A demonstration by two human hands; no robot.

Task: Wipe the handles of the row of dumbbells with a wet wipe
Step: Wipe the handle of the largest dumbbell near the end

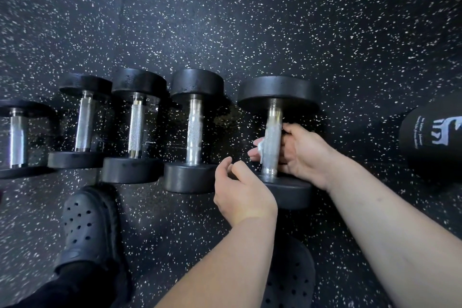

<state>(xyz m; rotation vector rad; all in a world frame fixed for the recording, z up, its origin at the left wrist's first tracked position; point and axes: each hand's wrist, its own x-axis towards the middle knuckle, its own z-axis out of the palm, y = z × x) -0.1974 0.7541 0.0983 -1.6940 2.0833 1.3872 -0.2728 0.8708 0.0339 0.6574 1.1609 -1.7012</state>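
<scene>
Several black dumbbells with steel handles lie in a row on the speckled rubber floor. My right hand (303, 151) reaches under and around the handle of the rightmost dumbbell (273, 117), fingers curled round it, with a scrap of white wet wipe (260, 151) showing between fingertips and handle. My left hand (240, 190) hovers just left of that dumbbell's near head, fingers loosely curled and holding nothing. The neighbouring dumbbell (194, 130) lies to the left, its handle bare.
Further left lie three more dumbbells (136, 127) (85, 125) (17, 137). A large black ball with white lettering (435, 142) sits at the right. My dark clogs (87, 227) (290, 280) stand on the floor close to the row.
</scene>
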